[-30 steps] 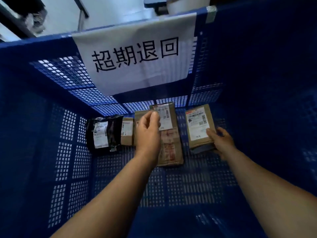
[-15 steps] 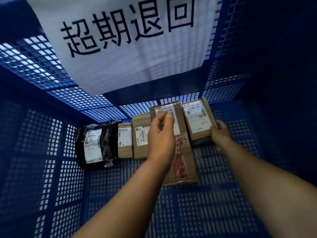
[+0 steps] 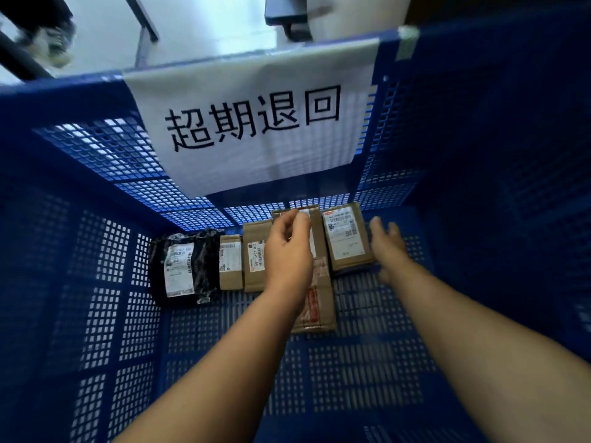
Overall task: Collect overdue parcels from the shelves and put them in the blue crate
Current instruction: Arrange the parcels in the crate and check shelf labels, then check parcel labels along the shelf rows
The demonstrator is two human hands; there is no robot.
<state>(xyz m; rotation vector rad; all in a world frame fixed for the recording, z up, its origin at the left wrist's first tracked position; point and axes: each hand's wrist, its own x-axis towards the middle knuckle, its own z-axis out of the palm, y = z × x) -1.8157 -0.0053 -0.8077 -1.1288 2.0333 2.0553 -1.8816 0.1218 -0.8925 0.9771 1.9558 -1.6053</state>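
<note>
I look down into the blue crate (image 3: 96, 282), where several parcels lie in a row along the far wall. My left hand (image 3: 287, 251) reaches over a long brown parcel (image 3: 319, 302) and pinches its far end with curled fingers and thumb. My right hand (image 3: 388, 243) hovers just right of a brown parcel with a white label (image 3: 345, 241), its fingers spread and apart from the parcel. Left of these lie a medium brown box (image 3: 254, 260), a small brown box (image 3: 230, 263) and a black bag parcel (image 3: 179, 270).
A white paper sign with black characters (image 3: 256, 123) hangs over the crate's far wall. The crate's perforated floor (image 3: 351, 378) is bare in front of the parcels. Beyond the rim is pale floor with dark furniture legs (image 3: 144, 20) and a person's shoe (image 3: 54, 46).
My right hand has let go of the labelled brown parcel and moved off to its right with the fingers spread. My left hand stays at the far end of the long parcel.
</note>
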